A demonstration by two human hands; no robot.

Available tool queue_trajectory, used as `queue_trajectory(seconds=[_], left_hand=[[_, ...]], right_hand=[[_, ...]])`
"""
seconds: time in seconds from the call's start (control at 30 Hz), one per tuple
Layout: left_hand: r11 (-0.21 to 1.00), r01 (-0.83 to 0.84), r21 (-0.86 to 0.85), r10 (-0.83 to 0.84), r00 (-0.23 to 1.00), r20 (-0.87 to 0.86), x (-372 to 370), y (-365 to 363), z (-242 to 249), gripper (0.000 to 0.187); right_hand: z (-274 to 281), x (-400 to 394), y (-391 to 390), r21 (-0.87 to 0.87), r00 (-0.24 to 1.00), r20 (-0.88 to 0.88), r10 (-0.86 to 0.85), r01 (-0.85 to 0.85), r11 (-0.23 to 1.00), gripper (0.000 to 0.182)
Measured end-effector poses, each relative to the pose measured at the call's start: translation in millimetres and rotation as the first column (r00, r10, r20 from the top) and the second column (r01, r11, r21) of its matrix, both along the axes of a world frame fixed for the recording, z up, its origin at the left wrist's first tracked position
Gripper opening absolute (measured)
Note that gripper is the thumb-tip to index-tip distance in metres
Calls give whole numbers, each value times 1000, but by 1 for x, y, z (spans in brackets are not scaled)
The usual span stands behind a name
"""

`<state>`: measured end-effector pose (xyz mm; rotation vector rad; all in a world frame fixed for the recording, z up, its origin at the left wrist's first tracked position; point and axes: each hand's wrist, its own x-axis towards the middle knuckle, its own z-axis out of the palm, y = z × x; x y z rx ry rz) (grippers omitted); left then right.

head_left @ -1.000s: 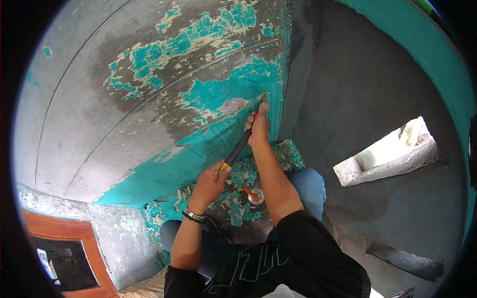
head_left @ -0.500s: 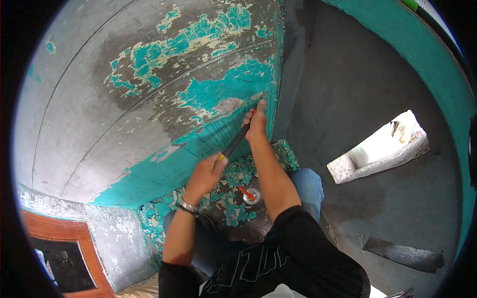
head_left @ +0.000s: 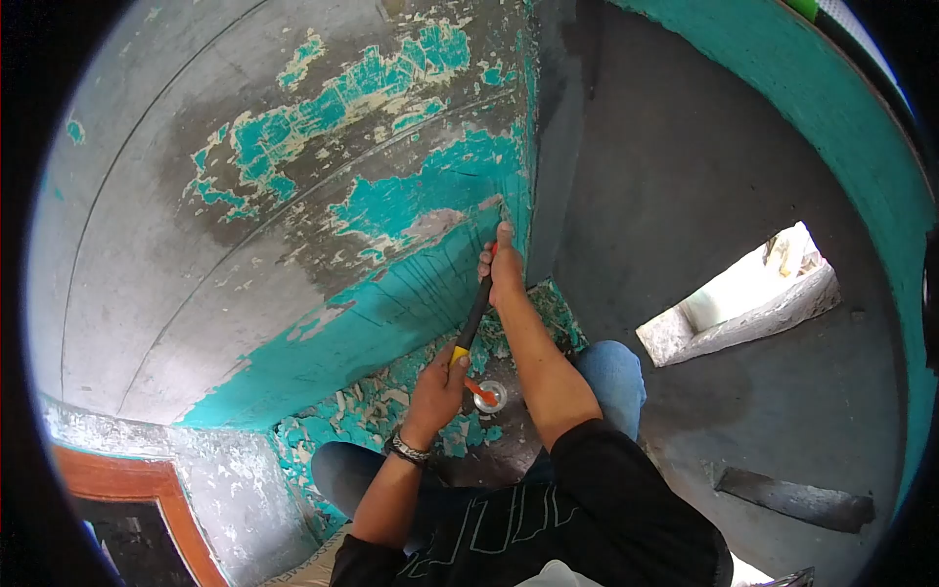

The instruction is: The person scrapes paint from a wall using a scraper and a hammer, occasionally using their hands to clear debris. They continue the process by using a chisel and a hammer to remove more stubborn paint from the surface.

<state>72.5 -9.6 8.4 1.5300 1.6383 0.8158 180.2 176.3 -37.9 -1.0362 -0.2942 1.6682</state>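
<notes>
My right hand (head_left: 506,272) is wrapped round the upper part of a long scraper (head_left: 475,315) with a black handle, a red part near the fingers and a yellow band lower down. Its thumb points up along the tool, close to the wall. My left hand (head_left: 434,397), with a bracelet at the wrist, grips the lower end by the yellow band. The tool's tip meets the wall (head_left: 284,342) near the corner, where turquoise paint (head_left: 421,196) is partly scraped off; the blade is too small to make out.
Paint flakes (head_left: 367,411) litter the floor along the wall base. Between my knees stands a small round container (head_left: 497,401) with an orange-handled tool (head_left: 477,390) in it. A dark wall (head_left: 675,196) with a bright opening (head_left: 748,289) is at right. A wooden frame (head_left: 117,472) is lower left.
Both hands have moved down with the scraper, the left one also to the right, so the handle stands steeper. The view has shifted slightly.
</notes>
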Motion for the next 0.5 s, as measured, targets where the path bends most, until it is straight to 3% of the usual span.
queue_trajectory(seconds=[0.27,0.33,0.37,0.43,0.5], left_hand=[[999,0,-46,-3,999,-54,-12,6,7,34],[993,54,104,-32,977,-211,-26,13,15,37],[993,51,108,-27,977,-210,-32,21,24,37],[994,114,5,-108,958,-266,-43,36,47,40],[988,149,44,-130,949,-286,-40,49,50,42]], right_hand=[[11,-8,4,1,1000,17,-11,11,1000,52],[7,-15,8,-30,995,-80,-66,64,998,51],[7,-16,13,-26,995,-80,-63,61,998,51],[11,-20,22,-111,956,-238,-174,151,982,51],[15,-12,31,-85,955,-229,-187,171,982,51]])
